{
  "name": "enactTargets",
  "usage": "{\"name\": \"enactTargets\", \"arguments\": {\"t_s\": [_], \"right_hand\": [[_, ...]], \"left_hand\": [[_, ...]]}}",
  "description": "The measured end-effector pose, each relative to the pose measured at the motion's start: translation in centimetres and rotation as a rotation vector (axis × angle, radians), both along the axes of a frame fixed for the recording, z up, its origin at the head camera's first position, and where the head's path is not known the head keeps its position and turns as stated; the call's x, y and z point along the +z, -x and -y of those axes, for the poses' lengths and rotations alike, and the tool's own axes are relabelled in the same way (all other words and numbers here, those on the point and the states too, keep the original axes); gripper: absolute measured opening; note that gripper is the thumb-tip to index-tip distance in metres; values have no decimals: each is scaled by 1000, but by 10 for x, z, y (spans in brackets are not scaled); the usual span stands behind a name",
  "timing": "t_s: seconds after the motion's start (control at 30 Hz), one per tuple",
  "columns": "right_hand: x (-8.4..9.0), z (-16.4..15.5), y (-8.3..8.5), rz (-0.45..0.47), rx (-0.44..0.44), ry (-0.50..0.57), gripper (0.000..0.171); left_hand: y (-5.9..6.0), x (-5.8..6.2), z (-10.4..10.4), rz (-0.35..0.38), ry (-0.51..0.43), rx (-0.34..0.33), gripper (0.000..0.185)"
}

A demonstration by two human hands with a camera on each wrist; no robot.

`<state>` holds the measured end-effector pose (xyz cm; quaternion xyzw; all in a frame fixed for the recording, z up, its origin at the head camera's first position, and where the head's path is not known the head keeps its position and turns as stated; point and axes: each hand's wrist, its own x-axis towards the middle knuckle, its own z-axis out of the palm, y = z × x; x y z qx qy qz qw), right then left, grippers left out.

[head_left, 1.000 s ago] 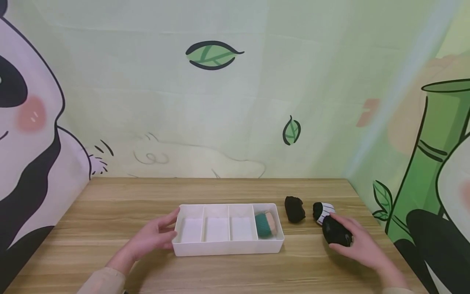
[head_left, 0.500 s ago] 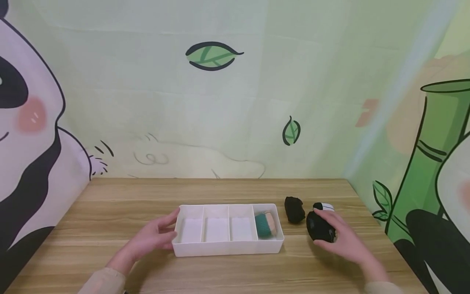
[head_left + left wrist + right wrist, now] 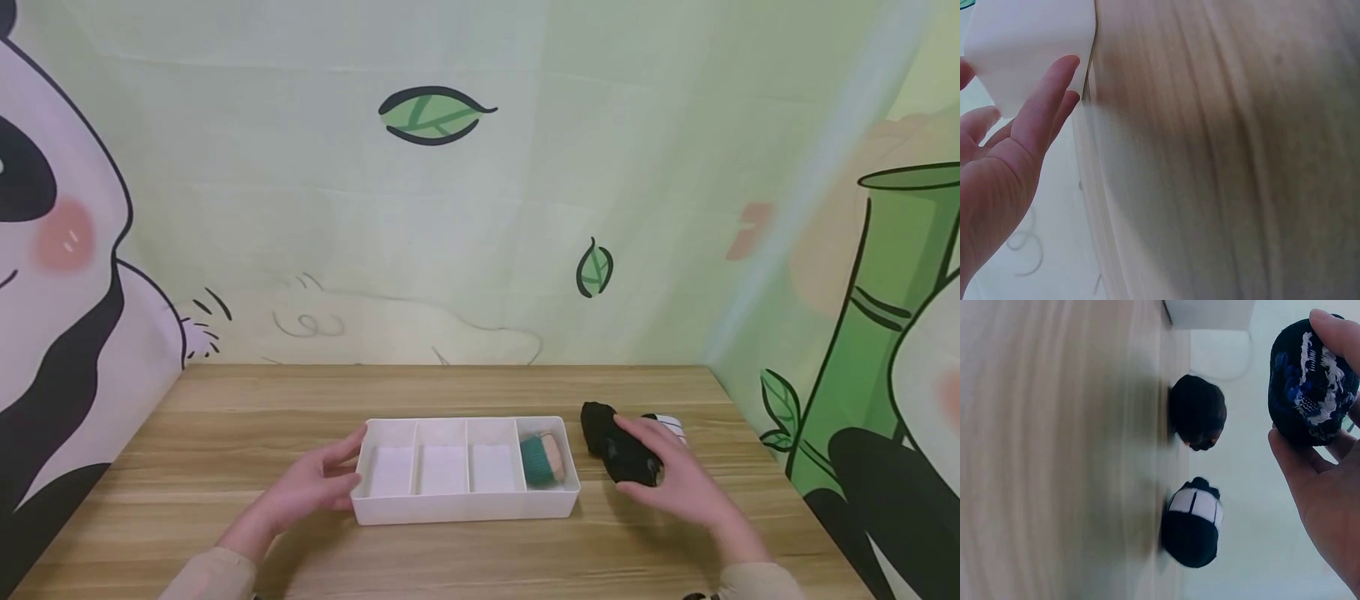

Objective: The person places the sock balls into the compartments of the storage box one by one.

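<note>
My right hand (image 3: 678, 479) grips a balled black sock (image 3: 628, 460) and holds it up off the table; white and blue threads show on it in the right wrist view. Just behind it in the head view lies another balled black sock (image 3: 596, 423), partly covered. A black sock with white panels (image 3: 672, 427) peeks out behind my right hand. My left hand (image 3: 318, 477) rests its extended fingers against the left end of a white divided box (image 3: 465, 509). In the box's rightmost compartment sits a teal and beige rolled sock (image 3: 537, 461).
The box stands on a wooden table (image 3: 450, 562), its other compartments holding no socks. Behind the table rises a printed backdrop (image 3: 480, 208) with leaves and pandas.
My right hand has carried the black sock leftward, from beside the white-panelled sock to in front of the other black sock. My left hand and the box have stayed put.
</note>
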<state>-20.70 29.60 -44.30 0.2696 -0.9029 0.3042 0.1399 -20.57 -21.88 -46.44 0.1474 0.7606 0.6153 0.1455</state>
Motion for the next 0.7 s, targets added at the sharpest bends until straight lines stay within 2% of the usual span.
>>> {"name": "enactTargets", "arguments": {"t_s": [0.33, 0.7], "right_hand": [[15, 18, 2, -1, 37, -12, 85], [22, 48, 6, -89, 131, -26, 84]], "left_hand": [[0, 0, 0, -5, -3, -4, 73], [0, 0, 0, 2, -16, -7, 73]]}}
